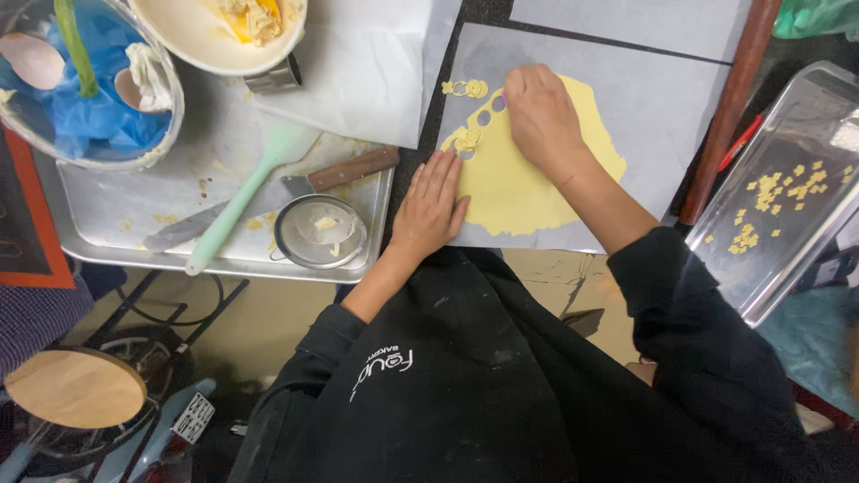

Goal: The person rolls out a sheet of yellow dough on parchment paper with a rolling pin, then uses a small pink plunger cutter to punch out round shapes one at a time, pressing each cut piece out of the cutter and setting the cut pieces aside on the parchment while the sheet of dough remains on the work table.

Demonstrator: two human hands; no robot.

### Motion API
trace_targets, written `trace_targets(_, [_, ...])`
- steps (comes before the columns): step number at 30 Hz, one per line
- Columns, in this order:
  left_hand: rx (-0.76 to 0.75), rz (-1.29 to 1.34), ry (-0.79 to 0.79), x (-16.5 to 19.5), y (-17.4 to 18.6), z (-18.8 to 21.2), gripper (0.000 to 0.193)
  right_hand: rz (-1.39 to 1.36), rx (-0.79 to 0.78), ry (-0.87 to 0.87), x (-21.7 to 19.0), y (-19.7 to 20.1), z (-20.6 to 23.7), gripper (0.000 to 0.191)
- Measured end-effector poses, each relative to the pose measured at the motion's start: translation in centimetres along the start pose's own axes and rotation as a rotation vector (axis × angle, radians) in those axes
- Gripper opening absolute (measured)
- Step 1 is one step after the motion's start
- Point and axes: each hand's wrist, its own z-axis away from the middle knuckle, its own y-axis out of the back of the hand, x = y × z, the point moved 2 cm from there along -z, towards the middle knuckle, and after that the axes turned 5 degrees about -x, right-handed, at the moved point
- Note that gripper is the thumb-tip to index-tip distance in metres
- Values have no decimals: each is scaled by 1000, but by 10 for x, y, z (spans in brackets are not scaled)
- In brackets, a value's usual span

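A flat sheet of pale yellow dough (528, 183) lies on grey parchment paper (653, 107). Round holes are cut along its left edge, and small cut dough scraps (467, 88) sit beside them. My right hand (537, 116) is closed over a small cutter, mostly hidden, pressed on the dough's upper left. My left hand (431, 207) lies flat, fingers apart, on the paper's left edge, touching the dough's lower left rim.
A metal tray (161, 210) at left carries a mint green spatula (246, 192), a wooden-handled scraper (344, 170), a small sieve (320, 233) and bowls. A clear tray (787, 224) with several small dough pieces sits right. A wooden rolling pin (729, 103) lies between.
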Motion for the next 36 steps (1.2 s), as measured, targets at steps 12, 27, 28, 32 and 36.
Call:
trace_targets(12, [-5, -35, 5, 2, 5, -4, 69, 51, 0, 6, -3, 4, -3, 11])
trace_targets(27, [54, 40, -30, 7, 7, 4, 69, -1655, 178, -485, 30, 8, 41, 14])
trace_targets(28, [67, 58, -34, 8, 8, 4, 68, -1812, 171, -507, 29, 5, 47, 14])
trace_targets(32, [130, 116, -14, 14, 12, -2, 57, -1902, 153, -507, 21, 0, 63, 12])
trace_targets(36, [125, 97, 16, 12, 13, -9, 53, -1293, 185, -497, 24, 4, 71, 12])
